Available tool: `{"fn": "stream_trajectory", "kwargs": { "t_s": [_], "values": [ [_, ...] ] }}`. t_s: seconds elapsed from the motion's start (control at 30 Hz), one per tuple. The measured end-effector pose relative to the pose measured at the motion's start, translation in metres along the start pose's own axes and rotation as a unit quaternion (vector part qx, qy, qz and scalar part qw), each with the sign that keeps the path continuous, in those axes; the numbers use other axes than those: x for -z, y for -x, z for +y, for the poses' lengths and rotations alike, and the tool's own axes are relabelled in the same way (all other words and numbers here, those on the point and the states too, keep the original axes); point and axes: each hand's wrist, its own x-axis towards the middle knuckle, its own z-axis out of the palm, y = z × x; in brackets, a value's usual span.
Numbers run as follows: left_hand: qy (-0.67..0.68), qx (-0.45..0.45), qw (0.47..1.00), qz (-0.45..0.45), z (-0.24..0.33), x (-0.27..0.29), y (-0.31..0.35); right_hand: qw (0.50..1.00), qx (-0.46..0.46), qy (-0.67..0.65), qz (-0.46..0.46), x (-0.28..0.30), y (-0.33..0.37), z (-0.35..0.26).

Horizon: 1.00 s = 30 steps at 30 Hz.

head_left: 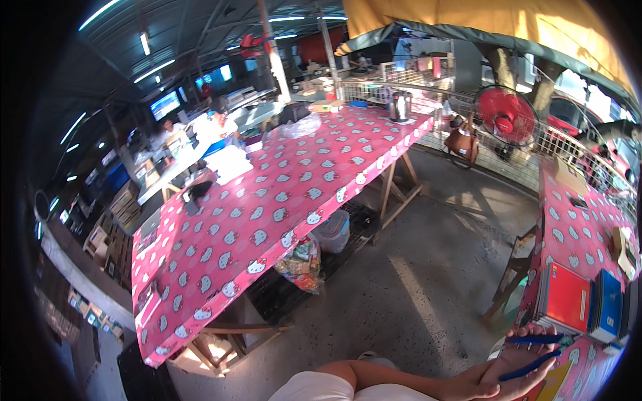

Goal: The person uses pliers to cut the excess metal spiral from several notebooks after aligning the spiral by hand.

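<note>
At the lower right, a hand tool with two spread blue handles [533,339], apparently pliers, lies in my right hand [503,361]. Its fingers curl around the handles, and the dark head points right, beside a stack of notebooks. From the lower edge, my left forearm reaches across toward the same spot. My left hand [470,387] is low beside the right one, its fingers mostly hidden by overlap and the picture's rim. Close to the tool are a red notebook [566,298] and blue notebooks [607,304]; a yellow sheet [556,382] is partly under the hands.
A pink-patterned side table [574,230] stands at right. The long matching table [267,207] carries a kettle [400,107] and black objects. Underneath are a plastic bag [301,264] and a tub [332,232]. Grey floor [428,281] separates the tables. A red fan [505,117] stands beyond.
</note>
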Motion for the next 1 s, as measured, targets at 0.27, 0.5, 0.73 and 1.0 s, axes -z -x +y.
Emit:
{"fn": "stream_trajectory", "kwargs": {
  "t_s": [0.27,0.5,0.73,1.0],
  "values": [
    [-0.007,-0.008,1.000,-0.010,0.041,0.029,0.043,0.999,-0.027,0.032,-0.016,-0.095,0.029,0.049],
    [-0.017,-0.045,0.999,0.022,0.078,0.058,0.092,0.979,-0.193,-0.021,-0.061,-0.152,0.066,0.106],
    [-0.041,-0.079,0.995,0.044,0.110,0.078,0.128,0.875,-0.444,-0.166,-0.099,-0.183,0.083,0.135],
    [-0.048,-0.106,0.991,0.063,0.136,0.096,0.157,0.842,-0.471,-0.225,-0.136,-0.210,0.109,0.174]
  ]
}}
